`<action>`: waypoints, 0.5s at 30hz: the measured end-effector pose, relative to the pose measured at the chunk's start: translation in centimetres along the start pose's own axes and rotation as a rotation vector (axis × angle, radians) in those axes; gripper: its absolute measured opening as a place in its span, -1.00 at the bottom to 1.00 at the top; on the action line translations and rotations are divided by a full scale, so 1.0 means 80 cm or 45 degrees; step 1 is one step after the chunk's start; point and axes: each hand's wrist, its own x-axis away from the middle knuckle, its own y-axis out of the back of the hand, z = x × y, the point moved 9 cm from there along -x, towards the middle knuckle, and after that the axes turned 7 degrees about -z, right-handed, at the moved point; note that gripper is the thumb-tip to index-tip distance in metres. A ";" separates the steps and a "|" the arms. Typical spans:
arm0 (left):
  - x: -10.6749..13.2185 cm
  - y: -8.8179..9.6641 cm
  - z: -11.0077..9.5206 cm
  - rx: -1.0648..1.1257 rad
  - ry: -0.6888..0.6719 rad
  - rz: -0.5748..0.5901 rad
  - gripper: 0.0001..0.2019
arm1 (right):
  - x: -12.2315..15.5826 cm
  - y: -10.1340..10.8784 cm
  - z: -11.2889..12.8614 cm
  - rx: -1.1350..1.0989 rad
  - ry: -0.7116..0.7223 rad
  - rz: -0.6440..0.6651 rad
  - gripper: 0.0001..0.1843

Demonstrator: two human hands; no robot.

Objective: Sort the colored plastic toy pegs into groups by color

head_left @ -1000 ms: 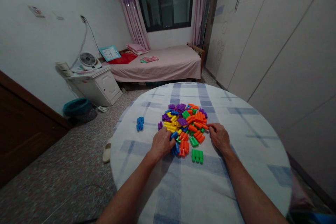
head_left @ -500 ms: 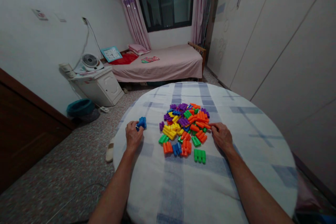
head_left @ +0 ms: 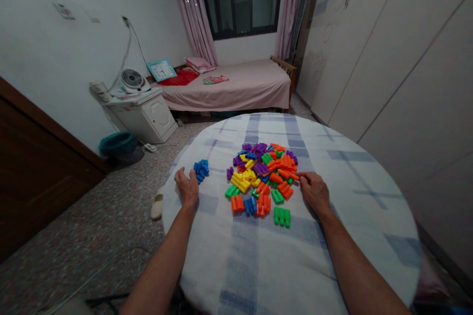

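Note:
My left hand [head_left: 187, 188] rests at the left of the table, fingers apart and holding nothing. Just right of its fingertips lies a small group of blue toy building blocks [head_left: 201, 170]. My right hand [head_left: 314, 191] lies at the right edge of a mixed pile of plastic blocks, its index finger stretched out against the end of an orange block [head_left: 292, 175]; the other fingers curl under and are partly hidden. The pile includes yellow blocks [head_left: 241, 183] and purple blocks [head_left: 260, 169]. A green block [head_left: 282, 216] sits apart in front.
A pale checked cloth covers the round table [head_left: 218, 266]. Beyond it are a bed [head_left: 236, 91] and a white cabinet [head_left: 157, 118] with a fan [head_left: 133, 80]. A teal bin [head_left: 118, 144] and a slipper [head_left: 157, 206] are on the floor at left; a wardrobe [head_left: 406, 83] stands at right.
My left hand has let go of the blue block and drawn slightly left, fingers spreading. More of the blue group now shows. My right hand stays at the pile; the view has shifted slightly.

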 end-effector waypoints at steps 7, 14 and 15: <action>0.032 0.035 -0.081 0.076 -0.427 -0.068 -0.62 | 0.000 -0.002 -0.002 0.001 -0.016 0.019 -0.63; 0.211 -0.002 -0.208 0.082 -1.425 1.103 -0.54 | 0.000 -0.002 -0.003 0.011 -0.005 0.014 -0.61; 0.223 -0.008 -0.209 0.035 -1.449 1.137 -0.54 | 0.000 -0.003 -0.003 0.008 -0.005 0.017 -0.61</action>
